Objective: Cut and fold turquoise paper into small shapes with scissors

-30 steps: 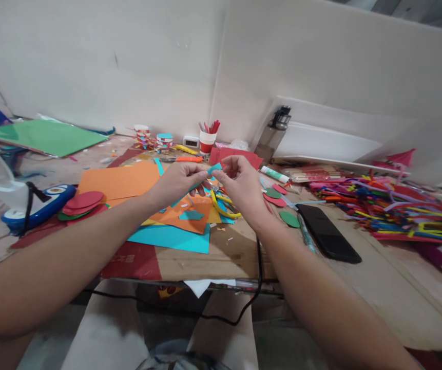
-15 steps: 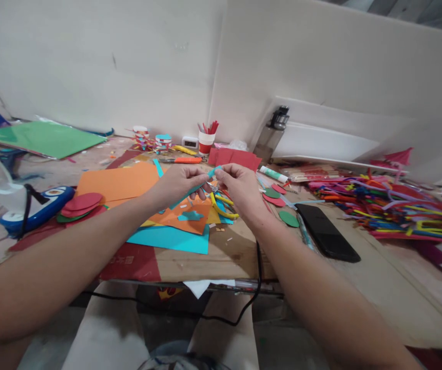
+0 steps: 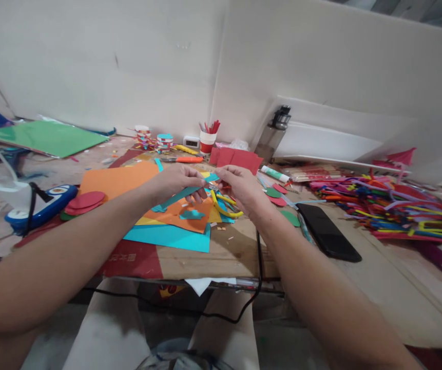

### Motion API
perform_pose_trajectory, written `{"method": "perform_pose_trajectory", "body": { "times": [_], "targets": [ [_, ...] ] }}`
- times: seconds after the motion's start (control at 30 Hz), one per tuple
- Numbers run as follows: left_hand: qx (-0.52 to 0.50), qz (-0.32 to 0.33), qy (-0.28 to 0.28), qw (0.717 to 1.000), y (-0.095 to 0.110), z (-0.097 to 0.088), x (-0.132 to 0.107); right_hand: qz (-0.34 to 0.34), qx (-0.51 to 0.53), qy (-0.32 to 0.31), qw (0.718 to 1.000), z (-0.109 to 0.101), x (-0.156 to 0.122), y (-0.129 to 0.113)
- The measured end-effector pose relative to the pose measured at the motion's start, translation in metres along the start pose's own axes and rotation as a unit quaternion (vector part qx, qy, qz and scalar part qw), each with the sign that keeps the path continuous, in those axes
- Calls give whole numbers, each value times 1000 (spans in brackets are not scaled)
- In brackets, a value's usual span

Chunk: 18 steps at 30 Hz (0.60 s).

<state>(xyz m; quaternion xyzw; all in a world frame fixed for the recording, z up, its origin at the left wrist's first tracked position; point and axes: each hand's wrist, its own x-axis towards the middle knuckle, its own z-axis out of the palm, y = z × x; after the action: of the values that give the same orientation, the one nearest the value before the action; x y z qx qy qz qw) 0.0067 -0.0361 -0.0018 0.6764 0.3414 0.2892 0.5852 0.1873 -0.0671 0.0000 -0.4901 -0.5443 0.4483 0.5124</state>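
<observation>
One blue paper strip (image 3: pixel 212 178) is the work at hand in the head view, raised between the hands over an orange sheet (image 3: pixel 120 177) on the counter (image 3: pixel 57 172). The left hand (image 3: pixel 180 181) grasps it between thumb and fingers; the right hand (image 3: pixel 242 186) appears to pinch its end. Cut free from any sheet, the strip looks ready, with shaping its end probably the present step. Nothing seems joined to it yet. Two striped cups (image 3: pixel 164 143) stand behind, apparently finished; how many pieces remain cannot be told.
</observation>
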Motion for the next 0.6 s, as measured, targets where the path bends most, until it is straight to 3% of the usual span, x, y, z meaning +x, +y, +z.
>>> {"method": "perform_pose_trajectory", "body": {
  "times": [0.2, 0.43, 0.6],
  "targets": [
    [34, -21, -25, 999, 2, -7, -3, -42, -155, -8, 987, -4, -4, -2],
    [101, -33, -69, 992, 7, -16, -5, -37, -211, -63, 975, -5, -5, -3],
    [120, -35, -94, 988, 9, -17, -6, -16, -250, -43, 967, -3, -8, -8]
  ]
}}
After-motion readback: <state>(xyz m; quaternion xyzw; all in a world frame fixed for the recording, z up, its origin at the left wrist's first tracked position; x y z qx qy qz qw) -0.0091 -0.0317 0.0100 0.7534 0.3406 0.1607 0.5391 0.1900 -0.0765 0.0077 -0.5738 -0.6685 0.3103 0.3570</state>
